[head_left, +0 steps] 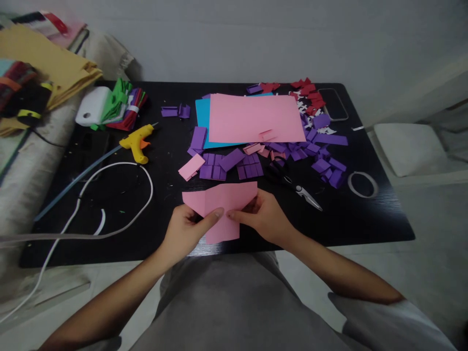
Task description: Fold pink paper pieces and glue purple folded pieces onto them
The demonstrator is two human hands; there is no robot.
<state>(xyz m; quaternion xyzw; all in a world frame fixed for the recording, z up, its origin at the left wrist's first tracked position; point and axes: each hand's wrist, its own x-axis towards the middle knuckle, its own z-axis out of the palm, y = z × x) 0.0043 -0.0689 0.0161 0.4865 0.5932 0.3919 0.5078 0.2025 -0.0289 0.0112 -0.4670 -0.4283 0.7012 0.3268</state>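
A creased pink sheet of paper (223, 200) is held up just over the table's front edge. My left hand (186, 226) grips its left side, thumb on the near face and fingers behind. On the right side my right hand (268, 217) pinches it the same way, the two thumb tips close together near the middle. Beyond the paper lie a small folded pink piece (192, 166) and folded purple pieces (212, 166). Black-handled scissors (292, 185) rest to the right of my right hand, blades slightly apart.
A large pink sheet (252, 117) covers part of a blue sheet (202, 117) at the back. Purple scraps (325, 161) and red pieces (310, 95) lie right, near a tape roll (362, 185). A yellow glue gun (138, 143) and white cable (151, 187) occupy the left.
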